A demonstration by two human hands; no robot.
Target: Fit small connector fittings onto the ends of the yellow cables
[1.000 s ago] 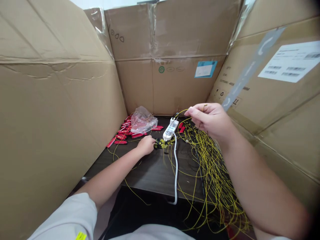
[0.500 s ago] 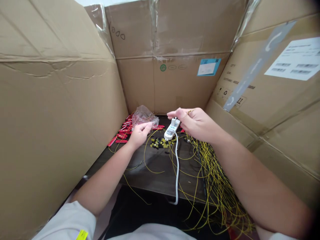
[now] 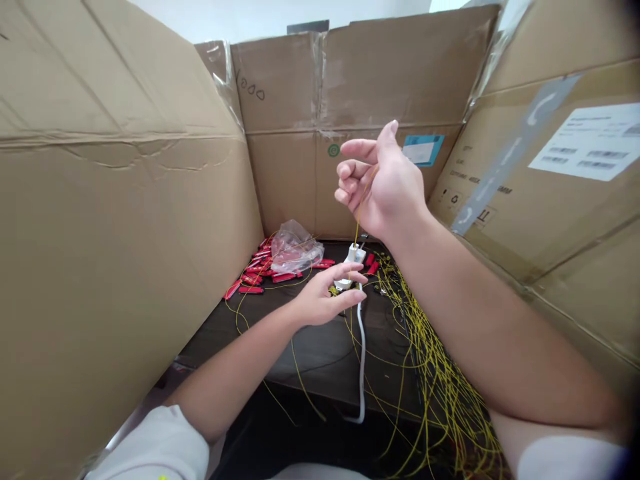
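Note:
My right hand [image 3: 383, 180] is raised in front of the back cardboard wall, its fingers curled around a thin yellow wire [image 3: 357, 230]. The wire hangs from the palm down towards my left hand [image 3: 333, 293]. That hand is lower, over the dark table, with thumb and fingers apart. Whether it touches the wire I cannot tell. Behind its fingers is a white power strip [image 3: 344, 283] with a white plug [image 3: 355, 253] in it. The small yellow and black parts [image 3: 334, 291] beside the strip are mostly hidden by my left hand.
Red strip-like pieces [image 3: 251, 289] and a clear plastic bag [image 3: 296, 248] lie at the back left. Many yellow wires [image 3: 440, 373] spread along the right side and over the front edge. A white cable [image 3: 362, 360] crosses the table [image 3: 320, 360]. Cardboard walls [image 3: 280, 173] enclose three sides.
My right hand has risen, drawing the yellow wire upward. My left hand has moved right, in front of the power strip, and its fingers have spread. The view has tilted up slightly.

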